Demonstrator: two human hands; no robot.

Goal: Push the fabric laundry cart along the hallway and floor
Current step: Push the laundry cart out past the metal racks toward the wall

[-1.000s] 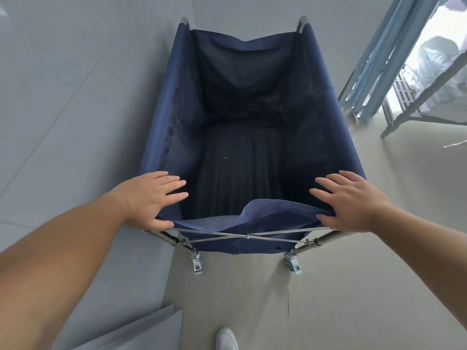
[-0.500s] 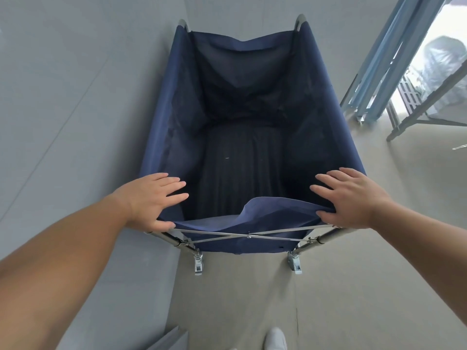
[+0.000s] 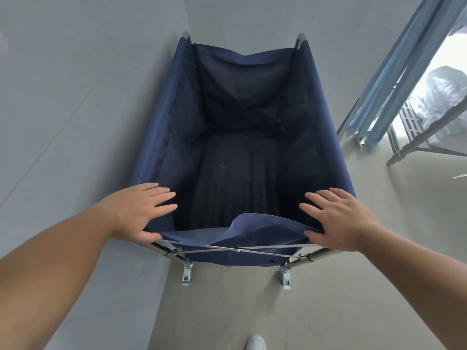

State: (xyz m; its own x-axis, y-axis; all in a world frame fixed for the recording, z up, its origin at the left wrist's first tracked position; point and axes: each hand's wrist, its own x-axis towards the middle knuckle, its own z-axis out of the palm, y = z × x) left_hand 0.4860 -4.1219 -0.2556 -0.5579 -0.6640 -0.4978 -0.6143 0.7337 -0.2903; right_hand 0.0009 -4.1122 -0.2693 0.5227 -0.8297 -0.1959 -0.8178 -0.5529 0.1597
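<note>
A navy blue fabric laundry cart [image 3: 326, 127] on a metal frame with small castors stands right in front of me, its dark inside holding nothing that I can see. My left hand [image 3: 141, 210] rests on the near left corner of its rim, fingers straight and spread, thumb down the outer side. My right hand [image 3: 338, 218] rests the same way on the near right corner. The near fabric edge sags between my hands above a crossed metal brace [image 3: 237, 250].
A grey tiled wall [image 3: 75, 109] runs close along the cart's left side. At the right stand blue curtains [image 3: 394, 79] and a folding metal rack [image 3: 414, 137] by a bright opening. Beige floor [image 3: 379, 248] lies open to the right. My white shoe [image 3: 255, 343] shows at the bottom edge.
The cart and I have moved forward along the wall; the rack and curtains at the right have drawn nearer. Both hands keep their places on the rim.
</note>
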